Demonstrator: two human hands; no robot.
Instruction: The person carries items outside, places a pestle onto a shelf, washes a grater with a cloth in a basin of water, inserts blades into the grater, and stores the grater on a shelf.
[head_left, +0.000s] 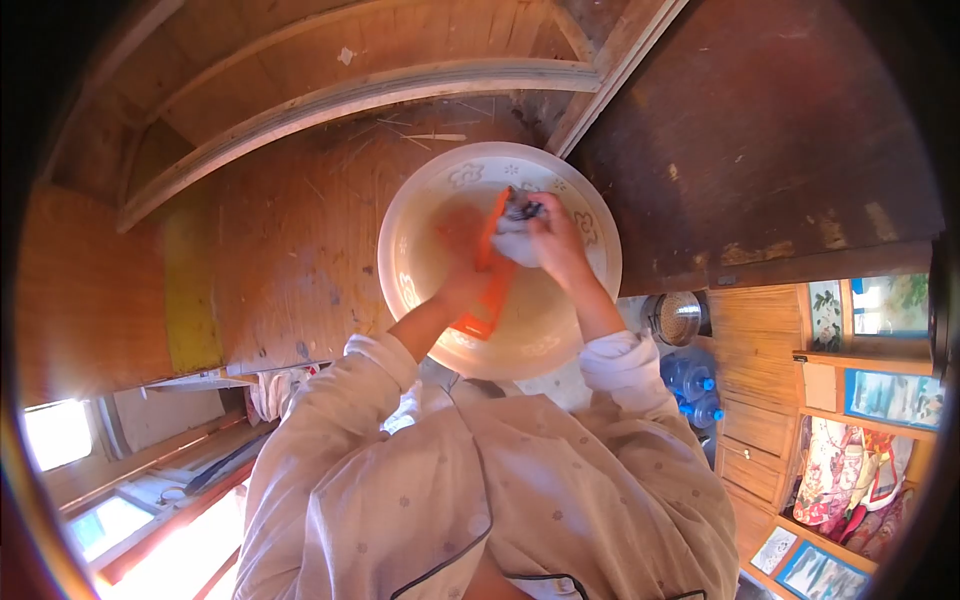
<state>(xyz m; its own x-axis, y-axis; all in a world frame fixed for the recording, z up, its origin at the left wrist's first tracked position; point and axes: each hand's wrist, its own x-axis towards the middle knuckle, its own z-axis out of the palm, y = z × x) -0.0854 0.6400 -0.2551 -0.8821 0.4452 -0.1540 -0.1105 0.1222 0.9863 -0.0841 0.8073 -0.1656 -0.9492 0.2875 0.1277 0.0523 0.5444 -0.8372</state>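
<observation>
A large pale basin [400, 230] with flower patterns on its inner wall sits in front of me. Within it, my left hand [465, 285] is wrapped round an orange board-like object [484, 315] that stands tilted. My right hand [558, 240] grips a bundle of grey and white cloth [515, 245] and presses it near the upper part of the orange object. A dark patch shows on the cloth beside my right fingers. Cloudy liquid seems to lie in the basin, and a reddish blur shows left of the orange object.
A brown wooden surface [280, 250] lies under and left of the basin. Behind it runs a curved wooden frame [380, 90]. A dark wooden panel [760, 140] stands right. Blue water bottles [690, 378] and a metal pot [676, 318] are lower right.
</observation>
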